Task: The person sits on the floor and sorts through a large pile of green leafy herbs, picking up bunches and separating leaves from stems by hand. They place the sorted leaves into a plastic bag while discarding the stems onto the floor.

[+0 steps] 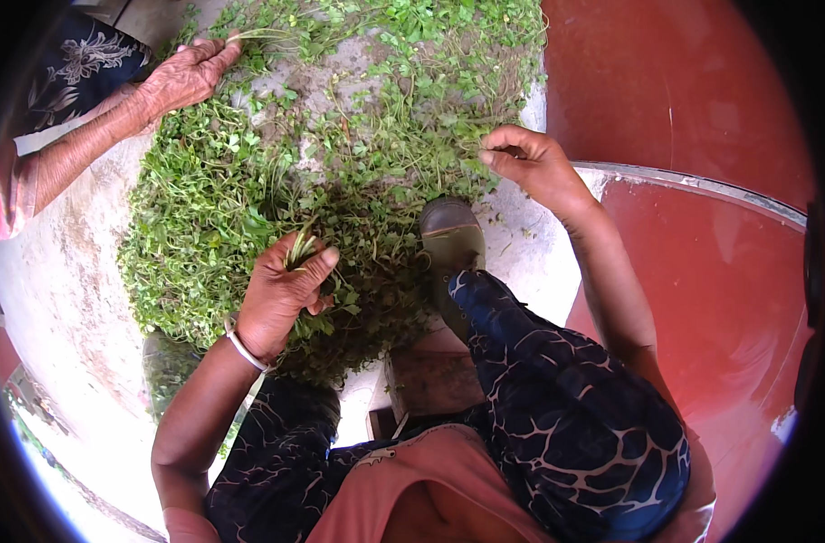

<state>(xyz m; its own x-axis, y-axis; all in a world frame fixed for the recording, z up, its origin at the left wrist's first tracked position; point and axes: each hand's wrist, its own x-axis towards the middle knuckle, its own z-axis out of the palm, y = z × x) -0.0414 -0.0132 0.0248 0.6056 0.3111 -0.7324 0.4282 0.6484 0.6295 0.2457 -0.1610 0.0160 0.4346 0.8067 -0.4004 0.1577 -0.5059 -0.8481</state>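
My left hand (pixel 290 294), a pale bangle on its wrist, is closed around a small bunch of green stems (pixel 300 249). The cut or root ends point up past the thumb, and some leaves hang below the fingers. My right hand (pixel 530 163) is off to the right, thumb and forefinger pinched at the edge of the greens. What sits between those fingertips is too small to make out against the leaves. A wide heap of leafy green herbs (pixel 204 226), like parsley or celery leaf, spreads under and beyond both hands.
At the upper left, another person's hand (pixel 190 77) holds a thin stem. My boot (pixel 453 231) stands at the heap's right edge. A low wooden stool or block (pixel 435 380) shows between my legs. Red flooring (pixel 693 262) lies right, pale concrete (pixel 68 299) left.
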